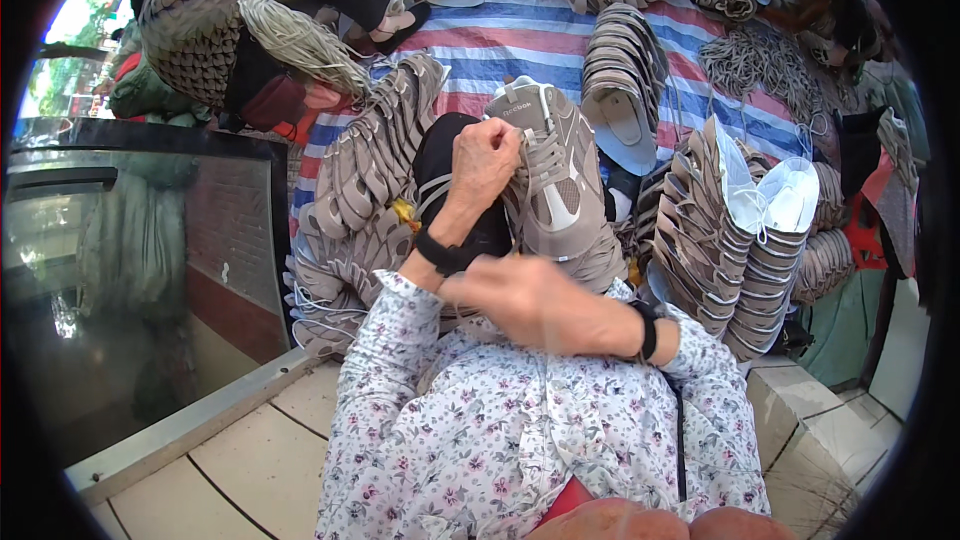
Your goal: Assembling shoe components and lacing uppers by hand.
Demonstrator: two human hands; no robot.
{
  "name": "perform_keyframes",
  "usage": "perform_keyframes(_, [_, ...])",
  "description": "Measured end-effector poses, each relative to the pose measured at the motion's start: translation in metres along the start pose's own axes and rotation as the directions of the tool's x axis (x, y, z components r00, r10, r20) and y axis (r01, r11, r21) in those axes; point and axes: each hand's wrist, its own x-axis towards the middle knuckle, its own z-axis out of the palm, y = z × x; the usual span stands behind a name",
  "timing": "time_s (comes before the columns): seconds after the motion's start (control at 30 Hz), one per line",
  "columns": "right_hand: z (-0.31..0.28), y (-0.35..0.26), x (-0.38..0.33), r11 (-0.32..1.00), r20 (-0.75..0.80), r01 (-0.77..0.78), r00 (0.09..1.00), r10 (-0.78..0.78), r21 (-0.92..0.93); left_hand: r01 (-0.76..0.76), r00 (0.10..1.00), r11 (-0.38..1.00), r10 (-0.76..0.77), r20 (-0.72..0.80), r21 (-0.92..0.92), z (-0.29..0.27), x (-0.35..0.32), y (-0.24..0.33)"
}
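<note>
1. Nearest the camera, the floral sleeves cross: the right hand (520, 295) lies low across the lap, motion-blurred, fingers curled loosely; whether it grips anything I cannot tell.
2. Just beyond it, the left hand (483, 162) is raised and clenched, pinching the laces at the side of the grey sneaker (553, 180).
3. The sneaker stands toe-down over the knee, tongue up, touching the left hand's knuckles and just above the right hand.
4. Stacks of grey shoe uppers (365, 180) flank it on both sides.
5. Farthest, a striped tarp (530, 40) carries more stacks.
</note>
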Motion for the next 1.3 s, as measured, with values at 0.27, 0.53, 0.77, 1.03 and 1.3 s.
perform_keyframes(0.27, [-0.075, 0.118, 0.005, 0.938, -0.452, -0.274, 0.878, 0.154, -0.213, 0.715, 0.677, 0.374, -0.156, 0.720, -0.591, -0.059, -0.005, 0.034])
perform_keyframes(0.53, [-0.084, 0.139, 0.022, 0.882, -0.126, -0.137, 0.988, 0.089, -0.450, 0.105, 0.988, 0.994, -0.106, 0.116, 0.016, -0.026, -0.018, 0.045])
perform_keyframes(0.77, [-0.086, 0.142, 0.032, 0.848, -0.039, -0.068, 0.998, 0.056, -0.526, -0.149, 0.988, 0.971, 0.154, -0.014, 0.190, -0.012, -0.016, 0.036])
perform_keyframes(1.03, [-0.099, 0.134, 0.024, 0.921, -0.151, -0.135, 0.985, 0.085, -0.365, -0.227, 0.971, 0.937, 0.239, -0.014, 0.265, -0.017, -0.014, 0.045])
perform_keyframes(1.3, [-0.107, 0.138, 0.017, 0.884, -0.244, -0.221, 0.961, 0.126, -0.411, -0.252, 0.967, 0.962, 0.247, 0.064, 0.103, -0.031, -0.006, 0.016])
